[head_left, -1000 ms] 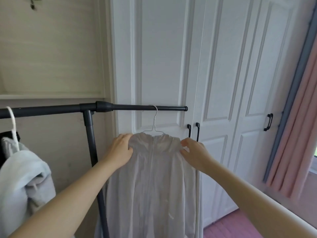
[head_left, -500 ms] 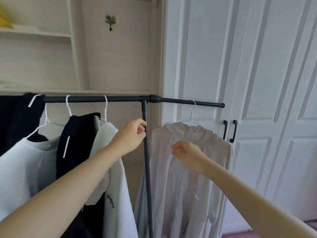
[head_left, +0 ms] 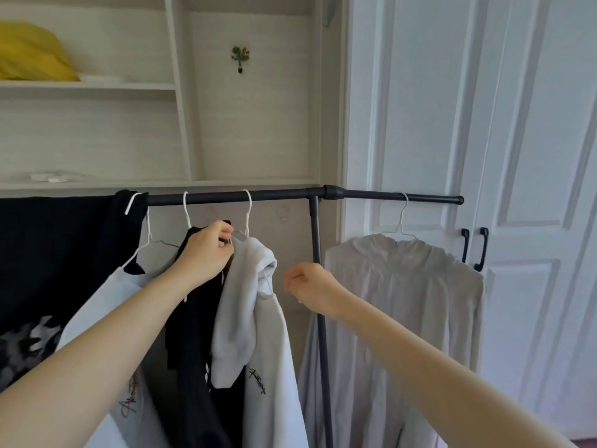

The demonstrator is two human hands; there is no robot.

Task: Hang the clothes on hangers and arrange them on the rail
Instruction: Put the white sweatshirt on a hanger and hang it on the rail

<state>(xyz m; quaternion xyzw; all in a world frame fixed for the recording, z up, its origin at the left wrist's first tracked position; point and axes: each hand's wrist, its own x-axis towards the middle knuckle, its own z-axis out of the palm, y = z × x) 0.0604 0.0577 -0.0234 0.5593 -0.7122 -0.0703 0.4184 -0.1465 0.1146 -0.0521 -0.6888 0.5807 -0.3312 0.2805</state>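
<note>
Both hands left the grey shirt [head_left: 403,286]; left hand [head_left: 206,250] now grips the white hoodie [head_left: 255,286].

Black garment [head_left: 48,270] cut off at left edge; its grey print only partly seen. Rail [head_left: 226,197] hidden behind it on the left. Both forearms run out of frame at bottom. Small script on white hoodie [head_left: 265,350] unreadable.

We face pale built-in shelves [head_left: 90,87] at ten o'clock, a yellow bundle [head_left: 32,56] on the upper one. A small flower hook [head_left: 240,58] decorates the wall at twelve. White panelled doors [head_left: 529,156] with black handles [head_left: 475,248] fill three o'clock, in soft daylight.
</note>
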